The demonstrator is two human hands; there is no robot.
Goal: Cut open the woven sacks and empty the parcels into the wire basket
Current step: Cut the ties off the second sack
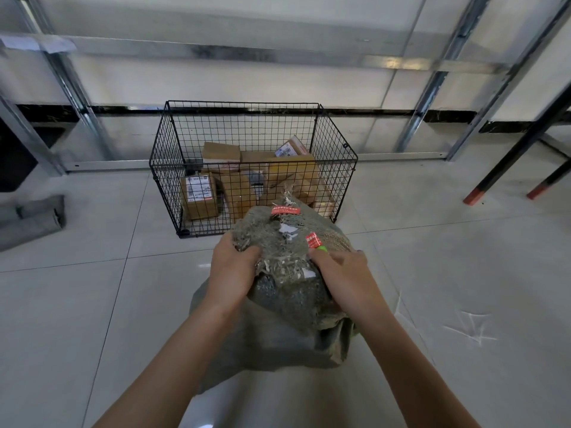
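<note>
Woven sack (287,273) sits on the tiled floor (92,304) at frame centre, just off the 6 o'clock side of the wire basket (335,134), its tied neck pointing at the basket's near wall. It's grey-green coarse weave, bulging w/ contents. The top half is frayed and ragged w/ loose threads, and the lower half is smoother cloth slumped flat toward the person.

Left hand (230,270) is at the sack's 9 o'clock, fingers clenched into a bunch of frayed cloth. Right hand (346,273) is at 3 o'clock, fingers curled down onto the weave and grasping it. A small green tip (323,249) pokes out by its forefinger, poss. a cutter handle, too little shows to be sure.

Labels on the sack:
- red sticker (285,210) near the neck, white print too blurred to read
- 2nd red sticker (313,240) at approx 2 o'clock of the bulge, also unreadable
- torn white label scrap (289,231) between them

The basket is black wire mesh, open top, and holds several brown cardboard parcels. One box (199,196) at its 8 o'clock has a white shipping label w/ barcode, and another (290,148) at 1 o'clock has a similar label. No text is legible on either.

Folded grey sacks (31,217) lie at the 9 o'clock edge of frame, and black table legs (472,197) w/ orange feet are at 3 o'clock
</note>
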